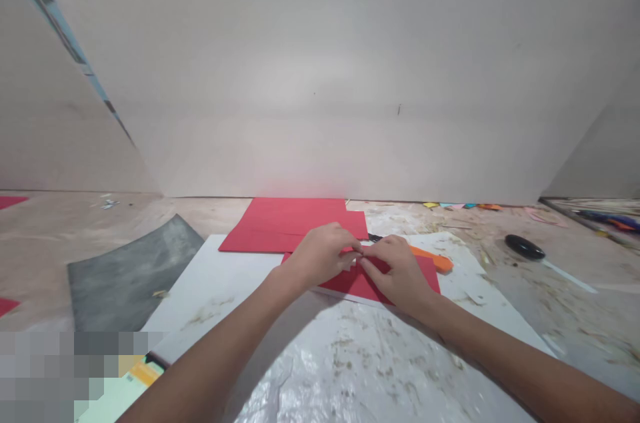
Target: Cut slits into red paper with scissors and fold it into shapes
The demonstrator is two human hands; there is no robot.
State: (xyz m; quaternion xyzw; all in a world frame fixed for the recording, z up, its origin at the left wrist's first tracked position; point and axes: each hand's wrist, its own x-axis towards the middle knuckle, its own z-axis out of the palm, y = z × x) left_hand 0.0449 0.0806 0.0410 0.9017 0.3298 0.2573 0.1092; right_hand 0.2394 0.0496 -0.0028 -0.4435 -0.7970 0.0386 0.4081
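My left hand and my right hand meet over a red paper piece lying on a white, glue-stained board. Both hands have their fingers curled and pinched together on the paper's upper edge, fingertips touching each other. A larger stack of red paper sheets lies just behind the hands. An orange-handled tool pokes out from behind my right hand, partly hidden.
A grey sheet lies to the left. A black oval object with a white strip sits at the right. Coloured paper scraps line the base of the white back panel. Sticks and pens lie far right.
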